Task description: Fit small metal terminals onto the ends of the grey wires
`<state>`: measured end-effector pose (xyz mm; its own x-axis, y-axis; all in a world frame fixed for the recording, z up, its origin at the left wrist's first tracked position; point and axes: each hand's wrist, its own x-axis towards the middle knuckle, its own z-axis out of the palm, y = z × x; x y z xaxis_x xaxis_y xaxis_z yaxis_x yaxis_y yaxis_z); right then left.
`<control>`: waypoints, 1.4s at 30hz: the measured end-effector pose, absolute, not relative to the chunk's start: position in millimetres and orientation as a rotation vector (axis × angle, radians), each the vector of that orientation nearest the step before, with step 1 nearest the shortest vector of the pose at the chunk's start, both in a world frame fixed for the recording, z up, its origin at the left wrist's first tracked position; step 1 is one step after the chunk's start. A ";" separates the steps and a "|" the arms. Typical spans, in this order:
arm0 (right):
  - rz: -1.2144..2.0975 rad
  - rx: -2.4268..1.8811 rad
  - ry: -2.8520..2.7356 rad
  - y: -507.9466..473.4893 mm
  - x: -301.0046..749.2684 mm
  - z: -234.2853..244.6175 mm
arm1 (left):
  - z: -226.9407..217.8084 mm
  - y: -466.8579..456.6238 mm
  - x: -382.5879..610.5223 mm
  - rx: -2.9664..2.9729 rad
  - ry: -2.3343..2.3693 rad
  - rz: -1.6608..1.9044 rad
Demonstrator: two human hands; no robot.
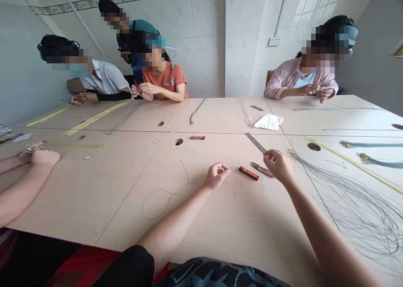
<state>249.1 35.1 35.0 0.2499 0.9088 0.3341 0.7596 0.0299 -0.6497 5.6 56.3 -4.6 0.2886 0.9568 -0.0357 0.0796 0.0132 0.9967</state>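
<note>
My left hand (pixel 216 175) rests on the beige table (pixel 220 220), its fingers curled in a pinch on a thin grey cord (pixel 166 196) that loops away to the left. My right hand (pixel 278 165) hovers a little to the right, fingers pinched together on something too small to make out. Between the hands lie a small red box (pixel 248 173) and red-handled pliers (pixel 261 168). A metal ruler (pixel 255 142) lies just beyond my right hand.
A large tangle of grey cords (pixel 355 203) spreads at the right, with yellow cord bundles (pixel 352 163). A second red box (pixel 197 137), crumpled white paper (pixel 268 121) and table holes (pixel 179 142) lie farther off. Other people work around the table; a neighbour's hands (pixel 39 155) are at the left.
</note>
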 end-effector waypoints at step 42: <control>0.089 -1.193 -1.941 30.6 165.0 -15.8 | 7.5 51.7 12.6 0.813 0.843 1.091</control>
